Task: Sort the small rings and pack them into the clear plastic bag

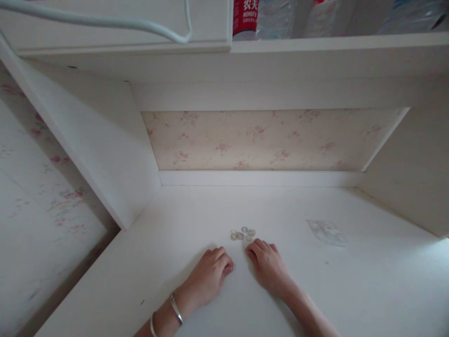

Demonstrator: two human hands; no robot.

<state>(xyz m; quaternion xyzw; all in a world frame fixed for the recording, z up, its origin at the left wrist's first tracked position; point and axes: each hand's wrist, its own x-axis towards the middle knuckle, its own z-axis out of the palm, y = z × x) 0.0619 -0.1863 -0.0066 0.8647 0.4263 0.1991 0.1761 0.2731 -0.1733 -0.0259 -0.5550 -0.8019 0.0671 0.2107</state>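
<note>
Several small rings [240, 236], pale, clear and yellowish, lie in a loose cluster on the white tabletop [196, 210]. My left hand [212, 271] is closed below and left of them, wearing silver bangles [176, 309] at the wrist. Between its thumb and index finger the edge of a small ring peeks out. My right hand [266, 262] rests just below the cluster, its fingers pinched together on the tabletop. What its fingertips hold, if anything, is mostly hidden.
A clear plastic bag [327, 232] lies to the right. Overhead, a shelf [298, 44] carries plastic bottles and a red-labelled bottle [245, 18]; a white cable [140, 22] hangs at upper left. Side panels [94, 140] flank the desk, with floral wallpaper [256, 140] behind.
</note>
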